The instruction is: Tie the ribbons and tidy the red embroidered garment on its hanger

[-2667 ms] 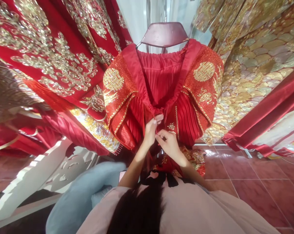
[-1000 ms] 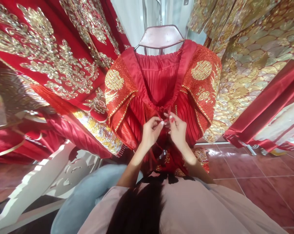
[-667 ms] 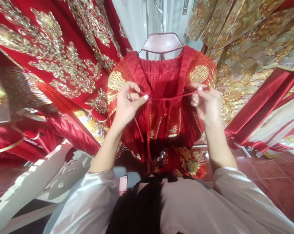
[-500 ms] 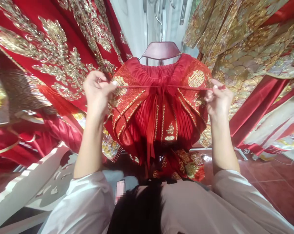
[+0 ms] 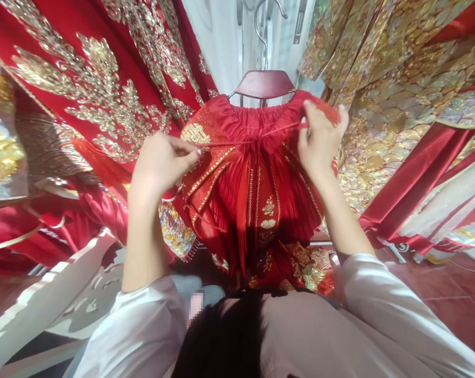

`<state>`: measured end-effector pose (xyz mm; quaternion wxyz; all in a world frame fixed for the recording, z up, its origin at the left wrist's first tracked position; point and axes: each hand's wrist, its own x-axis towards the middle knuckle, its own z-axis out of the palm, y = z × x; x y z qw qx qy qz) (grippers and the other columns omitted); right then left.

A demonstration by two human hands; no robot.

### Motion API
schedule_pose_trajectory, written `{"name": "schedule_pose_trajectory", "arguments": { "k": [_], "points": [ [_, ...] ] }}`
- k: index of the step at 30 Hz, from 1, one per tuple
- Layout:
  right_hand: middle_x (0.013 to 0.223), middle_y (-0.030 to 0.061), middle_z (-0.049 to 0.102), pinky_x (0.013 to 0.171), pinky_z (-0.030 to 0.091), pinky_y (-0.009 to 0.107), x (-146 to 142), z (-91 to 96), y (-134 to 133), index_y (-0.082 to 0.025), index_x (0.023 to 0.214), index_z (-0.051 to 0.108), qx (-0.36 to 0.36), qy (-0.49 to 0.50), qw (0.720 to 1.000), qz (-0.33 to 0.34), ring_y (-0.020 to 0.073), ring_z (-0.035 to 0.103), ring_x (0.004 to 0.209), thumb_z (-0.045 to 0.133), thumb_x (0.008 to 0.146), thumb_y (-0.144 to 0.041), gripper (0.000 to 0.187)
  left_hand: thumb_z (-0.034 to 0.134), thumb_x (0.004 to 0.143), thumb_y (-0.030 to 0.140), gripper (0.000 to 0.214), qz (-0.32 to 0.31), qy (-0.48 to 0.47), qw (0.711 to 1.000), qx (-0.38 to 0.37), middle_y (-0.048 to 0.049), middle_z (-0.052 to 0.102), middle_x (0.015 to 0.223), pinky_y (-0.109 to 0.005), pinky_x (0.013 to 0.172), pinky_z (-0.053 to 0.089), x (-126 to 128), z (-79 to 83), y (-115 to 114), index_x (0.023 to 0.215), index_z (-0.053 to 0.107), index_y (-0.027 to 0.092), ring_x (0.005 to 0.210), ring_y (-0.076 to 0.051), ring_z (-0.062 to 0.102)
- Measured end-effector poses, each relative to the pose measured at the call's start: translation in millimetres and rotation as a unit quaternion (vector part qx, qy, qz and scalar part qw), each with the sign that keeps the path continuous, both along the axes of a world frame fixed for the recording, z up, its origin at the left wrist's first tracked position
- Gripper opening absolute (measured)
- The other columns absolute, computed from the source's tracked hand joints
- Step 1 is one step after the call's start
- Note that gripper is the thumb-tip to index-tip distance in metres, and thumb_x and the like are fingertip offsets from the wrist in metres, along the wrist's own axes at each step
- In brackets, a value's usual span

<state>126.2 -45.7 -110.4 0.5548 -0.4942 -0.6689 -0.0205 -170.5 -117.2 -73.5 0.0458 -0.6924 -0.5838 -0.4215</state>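
A red pleated skirt (image 5: pixel 233 184) with gold embroidery and a gathered waist hangs on a dark red hanger (image 5: pixel 265 84) in front of me. A thin red drawstring (image 5: pixel 225 143) runs across its waist, crossing near the middle. My left hand (image 5: pixel 160 163) pinches one end of the string between thumb and fingertips, left of the waist. My right hand (image 5: pixel 322 136) grips the other side of the string between thumb and finger, with other fingers raised, over the skirt's upper right. Both sides of the string look taut.
Red cloth with gold beading (image 5: pixel 103 89) hangs at the left, gold-patterned garments (image 5: pixel 382 110) at the right. A white carved piece of furniture (image 5: pixel 75 283) stands lower left. More red and gold fabric (image 5: pixel 300 265) lies below the skirt. Red tiles (image 5: pixel 437 283) cover the floor.
My right hand has moved left and slightly up, nearer the waist, taking the string closer in. The left hand has turned and shifted slightly lower. Both still grip the string.
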Motion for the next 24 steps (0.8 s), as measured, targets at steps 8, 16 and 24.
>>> {"name": "schedule_pose_trajectory", "arguments": {
  "k": [8,16,24],
  "points": [
    [0.062,0.0037,0.055,0.062,0.045,0.033,-20.7,-15.7,-12.5,-0.014,0.083,0.061,-0.115,-0.047,0.990,0.058,0.0154,0.053,0.060,0.061,0.079,-0.026,0.013,0.066,0.078,0.020,0.002,0.050,-0.157,0.971,0.174,-0.0031,0.058,0.073,-0.033,0.070,0.044,51.5,-3.5,59.9,0.079,0.067,0.022,0.075,-0.019,0.056],
    [0.053,-0.0031,0.045,0.044,0.025,0.020,-33.7,6.7,-16.5,-0.014,0.095,0.071,-0.134,0.076,0.936,0.316,0.0057,0.035,0.047,0.061,0.080,-0.047,0.038,0.059,0.085,0.037,0.035,-0.354,-0.237,0.897,-0.115,0.0059,0.031,0.046,-0.021,0.047,0.026,93.7,-19.7,70.2,0.059,0.056,0.015,0.043,-0.005,0.029],
    [0.076,0.0025,0.060,0.071,0.041,0.026,-41.9,-8.8,-4.7,-0.017,0.108,0.067,0.009,-0.142,0.972,0.189,0.0136,0.056,0.071,0.045,0.092,-0.029,0.030,0.059,0.074,0.008,0.022,-0.304,-0.117,0.945,-0.038,0.0056,0.033,0.050,-0.024,0.053,0.025,92.5,-15.7,60.3,0.054,0.051,0.014,0.050,-0.006,0.027]
  ]
}}
